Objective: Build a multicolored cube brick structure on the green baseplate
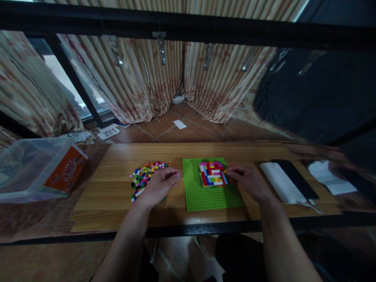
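Low blocky build of red, white, blue and pink plastic bricks (212, 174), on a green studded baseplate (205, 201), mid wood-grain bench (100, 188), right hand (245, 178) pinching a small yellow brick (225, 171) at its right, left hand (160, 184) curled, grip unclear

Far strip of wooden board (241, 150) passable; nearer, brick stack (213, 174), loose bricks (146, 172) obstruct.

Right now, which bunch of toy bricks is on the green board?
The stacked block, beside the right hand. The other bunch is a loose pile on the wooden tabletop, partly hidden by the left hand.
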